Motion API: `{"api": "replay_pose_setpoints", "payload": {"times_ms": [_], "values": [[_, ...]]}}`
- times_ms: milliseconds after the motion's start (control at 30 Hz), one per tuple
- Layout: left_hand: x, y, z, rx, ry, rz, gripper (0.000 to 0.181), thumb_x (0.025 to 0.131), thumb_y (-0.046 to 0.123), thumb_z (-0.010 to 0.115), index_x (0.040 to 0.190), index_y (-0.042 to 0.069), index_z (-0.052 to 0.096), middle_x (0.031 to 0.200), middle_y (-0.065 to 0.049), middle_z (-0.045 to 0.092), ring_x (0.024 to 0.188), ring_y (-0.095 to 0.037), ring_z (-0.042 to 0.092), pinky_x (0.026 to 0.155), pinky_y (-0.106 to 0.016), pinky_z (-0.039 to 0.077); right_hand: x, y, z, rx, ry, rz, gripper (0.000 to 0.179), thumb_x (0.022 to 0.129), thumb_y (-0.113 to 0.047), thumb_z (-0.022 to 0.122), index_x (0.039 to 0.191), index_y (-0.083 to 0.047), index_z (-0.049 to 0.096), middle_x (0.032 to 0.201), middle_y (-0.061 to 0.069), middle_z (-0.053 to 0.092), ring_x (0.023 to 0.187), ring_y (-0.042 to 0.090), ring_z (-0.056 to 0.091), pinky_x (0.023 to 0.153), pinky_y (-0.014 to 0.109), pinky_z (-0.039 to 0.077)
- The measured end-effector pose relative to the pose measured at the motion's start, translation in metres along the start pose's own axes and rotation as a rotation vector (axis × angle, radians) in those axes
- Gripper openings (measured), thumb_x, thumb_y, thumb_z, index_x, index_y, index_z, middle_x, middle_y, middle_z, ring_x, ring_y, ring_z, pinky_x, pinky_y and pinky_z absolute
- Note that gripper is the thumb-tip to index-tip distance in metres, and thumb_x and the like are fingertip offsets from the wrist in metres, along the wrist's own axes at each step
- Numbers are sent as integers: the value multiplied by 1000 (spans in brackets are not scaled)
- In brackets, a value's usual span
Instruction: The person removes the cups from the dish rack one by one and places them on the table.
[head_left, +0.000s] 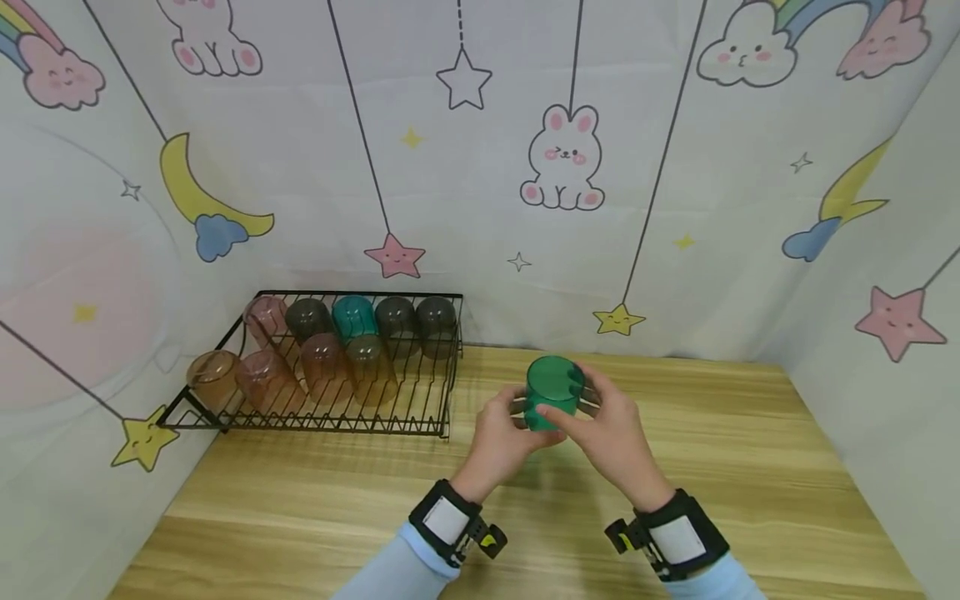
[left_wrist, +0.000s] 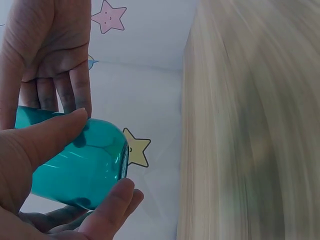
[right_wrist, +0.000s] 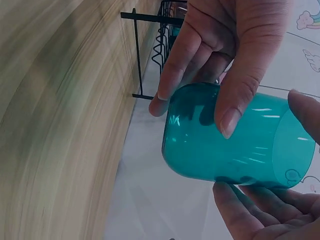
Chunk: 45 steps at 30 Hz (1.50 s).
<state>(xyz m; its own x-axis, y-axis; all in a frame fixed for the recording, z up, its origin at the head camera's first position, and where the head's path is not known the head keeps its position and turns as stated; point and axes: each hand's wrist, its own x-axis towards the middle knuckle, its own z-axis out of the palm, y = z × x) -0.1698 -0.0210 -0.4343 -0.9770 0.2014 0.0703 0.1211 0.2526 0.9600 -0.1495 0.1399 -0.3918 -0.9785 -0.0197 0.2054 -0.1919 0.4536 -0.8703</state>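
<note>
The green cup (head_left: pixel 555 392), its long axis roughly upright, mouth upward, is off the tabletop (head_left: pixel 712 450), right of the black rack (head_left: pixel 337 431); the left hand (head_left: pixel 498 437) grips its rackward side, the right hand (head_left: pixel 615 429) its far side.

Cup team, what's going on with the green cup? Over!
Left hand, right hand: both holding green cup. Cup upright, held above table. Nothing seen in the way; black rack off left.
</note>
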Motion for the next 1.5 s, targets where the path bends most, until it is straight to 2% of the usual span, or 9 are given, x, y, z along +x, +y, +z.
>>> {"api": "replay_pose_setpoints", "payload": {"times_ms": [233,400,533,633,767,933,1033,1300,1500], "values": [[-2,-3,-2,7,-68,28,64,71,28,82,127,15,52,121,-6,61,109,-24,62,84,-33,55,1,6,-1,-41,-3,-20,80,68,-50,78,134,-16,47,124,7,60,113,23,59,88,41,53],[-4,-4,-10,217,-50,65,65,78,34,75,134,13,49,133,-8,54,121,-26,54,94,-41,50,2,13,-8,-50,17,2,82,68,-52,77,135,-18,46,123,5,60,113,22,59,88,39,53],[-4,-3,-19,350,-8,67,56,85,34,68,134,14,50,136,-6,53,101,-26,63,89,-42,50,6,20,-21,-88,47,13,83,69,-53,76,137,-19,44,125,5,59,114,22,58,89,39,53],[-3,-1,-26,407,5,75,52,88,35,64,134,15,50,136,-5,53,102,-23,63,92,-43,49,10,31,-33,-125,66,37,86,70,-55,74,140,-17,41,129,8,56,116,25,57,91,42,51],[-4,3,-35,476,30,152,50,90,37,60,135,16,49,136,-4,53,126,-21,50,99,-42,45,15,51,-54,-160,117,77,93,73,-56,71,145,-10,33,135,17,50,120,34,53,92,47,50],[-3,6,-50,570,106,321,47,91,34,59,134,15,50,136,-5,53,131,-22,45,102,-41,43,21,70,-84,-152,204,135,95,77,-51,70,147,-5,25,142,24,40,124,44,46,93,53,47],[-2,6,-59,640,156,369,45,92,32,59,132,14,52,137,-7,52,135,-23,40,105,-43,40,22,76,-103,-148,263,172,94,79,-50,69,148,-5,23,145,24,36,126,46,42,93,58,44],[-2,7,-79,784,224,344,52,88,37,64,133,14,51,138,-11,50,137,-30,34,108,-53,33,32,108,-143,-135,370,260,95,81,-49,66,149,-5,17,149,23,27,131,46,35,98,62,38],[-3,4,-83,842,238,357,54,86,38,66,132,12,53,135,-15,53,134,-35,38,109,-53,31,36,142,-162,-152,435,370,99,80,-54,64,150,-7,13,151,21,24,135,43,30,102,59,34]]}}
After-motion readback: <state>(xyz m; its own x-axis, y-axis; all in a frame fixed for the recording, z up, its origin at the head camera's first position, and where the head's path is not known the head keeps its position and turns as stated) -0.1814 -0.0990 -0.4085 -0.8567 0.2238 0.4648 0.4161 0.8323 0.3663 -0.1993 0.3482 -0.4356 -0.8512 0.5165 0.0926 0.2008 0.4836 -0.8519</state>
